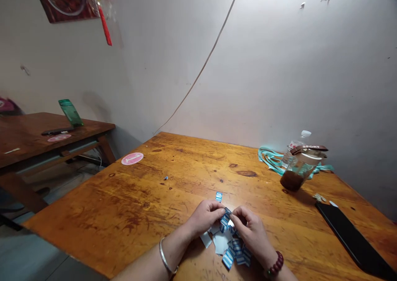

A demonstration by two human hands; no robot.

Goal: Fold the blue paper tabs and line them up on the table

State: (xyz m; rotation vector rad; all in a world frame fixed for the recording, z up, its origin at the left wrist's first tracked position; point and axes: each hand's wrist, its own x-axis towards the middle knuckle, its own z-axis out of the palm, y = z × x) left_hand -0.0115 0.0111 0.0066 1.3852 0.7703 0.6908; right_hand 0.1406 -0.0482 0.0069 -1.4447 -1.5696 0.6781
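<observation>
My left hand (205, 217), with a silver bangle on its wrist, is closed with thumb and fingertips pinching a small blue-and-white striped card piece (227, 210). From the other side my right hand (252, 228), wearing a dark red bead bracelet, grips the same piece between thumb and fingers. Beneath and between the hands lies a loose pile of small card pieces. Some show a plain white face (221, 244), others blue-and-white stripes (228, 257). A single striped piece (218, 196) lies just beyond my left fingers. The right hand partly covers the pile.
To the right stand a brown-lidded sports cup (299, 171) with dark liquid and a clear plastic bottle (290, 153), among turquoise straps (269, 161). A black phone-like slab (350, 235) lies nearer. A pink number sticker (132, 158) and tiny blue scrap (166, 177) are on the wooden table (124, 215).
</observation>
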